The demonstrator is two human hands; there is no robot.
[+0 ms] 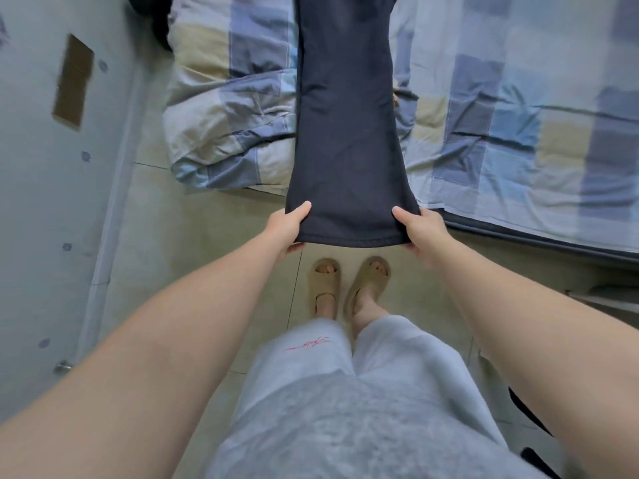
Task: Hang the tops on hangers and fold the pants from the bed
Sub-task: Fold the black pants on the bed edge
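Our left grip pinches one hem corner of the dark pants, which stretch over the bed and past its near edge; our right grip pinches the other. Keeping the hem taut and level, we should carry it to the waistband, probably out of view.

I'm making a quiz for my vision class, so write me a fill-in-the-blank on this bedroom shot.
1. The dark pants are held by ____ hands, the left hand and the right hand.
2. Beyond the hands, the pants stretch out over the ____ with the checked sheet.
3. The person's tan slippers stand on the ____.
Missing words: two; bed; floor.
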